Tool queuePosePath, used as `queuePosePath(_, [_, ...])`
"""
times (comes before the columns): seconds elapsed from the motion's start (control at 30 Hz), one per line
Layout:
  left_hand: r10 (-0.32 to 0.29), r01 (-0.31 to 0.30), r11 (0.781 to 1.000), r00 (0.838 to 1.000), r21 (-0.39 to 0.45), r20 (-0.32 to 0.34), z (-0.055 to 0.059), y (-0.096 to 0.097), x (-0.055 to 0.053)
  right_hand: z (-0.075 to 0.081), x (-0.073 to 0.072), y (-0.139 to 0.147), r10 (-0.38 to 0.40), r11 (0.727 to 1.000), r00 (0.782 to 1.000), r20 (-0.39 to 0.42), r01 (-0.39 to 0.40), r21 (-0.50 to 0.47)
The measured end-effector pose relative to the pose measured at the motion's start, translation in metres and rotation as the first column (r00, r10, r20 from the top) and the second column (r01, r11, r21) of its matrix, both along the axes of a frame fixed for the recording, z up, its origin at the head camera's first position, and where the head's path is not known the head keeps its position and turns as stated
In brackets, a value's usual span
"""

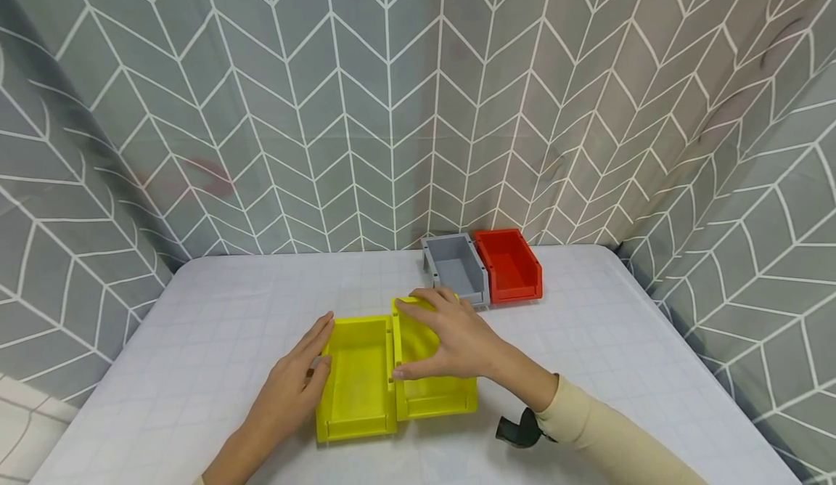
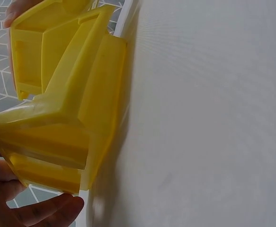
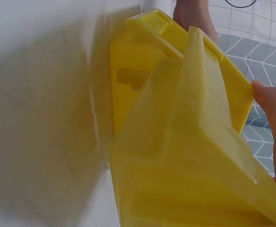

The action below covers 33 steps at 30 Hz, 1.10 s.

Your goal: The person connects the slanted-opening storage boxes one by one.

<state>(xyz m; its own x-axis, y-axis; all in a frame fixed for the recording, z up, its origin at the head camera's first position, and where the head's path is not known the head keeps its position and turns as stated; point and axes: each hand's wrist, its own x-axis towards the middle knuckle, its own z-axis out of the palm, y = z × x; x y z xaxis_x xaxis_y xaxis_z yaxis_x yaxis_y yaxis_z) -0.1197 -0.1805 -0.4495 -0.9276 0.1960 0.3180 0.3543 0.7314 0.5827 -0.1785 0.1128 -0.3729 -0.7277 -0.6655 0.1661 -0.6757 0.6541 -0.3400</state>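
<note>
Two yellow bins stand side by side near the front of the table. My left hand [image 1: 290, 383] lies along the outer side of the left yellow bin [image 1: 359, 372], fingers extended toward its back corner and thumb near the rim. In the left wrist view its fingertips [image 2: 69, 208] show beside the bin's end. Over the right yellow bin [image 1: 437, 398], my right hand [image 1: 460, 336] spreads and grips it, with fingers at the back and the thumb at the rim beside the left bin. The right bin sits slightly farther back, and its inside is partly hidden by the hand.
Behind the yellow bins, a grey bin [image 1: 457, 260] and a red bin [image 1: 509, 263] stand next to each other toward the table's back edge. A black device [image 1: 522, 430] is at the right wrist. Patterned curtains [image 1: 418, 107] border the white table [image 1: 261, 289].
</note>
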Motion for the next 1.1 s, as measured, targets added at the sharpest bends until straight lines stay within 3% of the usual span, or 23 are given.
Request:
queuePosePath(0.7, [-0.009,0.010,1.000,1.000,0.025,-0.010,-0.0020,-0.0009,-0.0005,-0.0062,0.0008,-0.0006,-0.009,1.000,1.000,-0.021,0.009,-0.001])
queuePosePath(1.1, [-0.009,0.009,0.999,1.000,0.032,-0.006,-0.0032,0.0000,-0.0010,-0.0086,0.0003,0.0000,-0.021,1.000,1.000,0.018,0.021,-0.005])
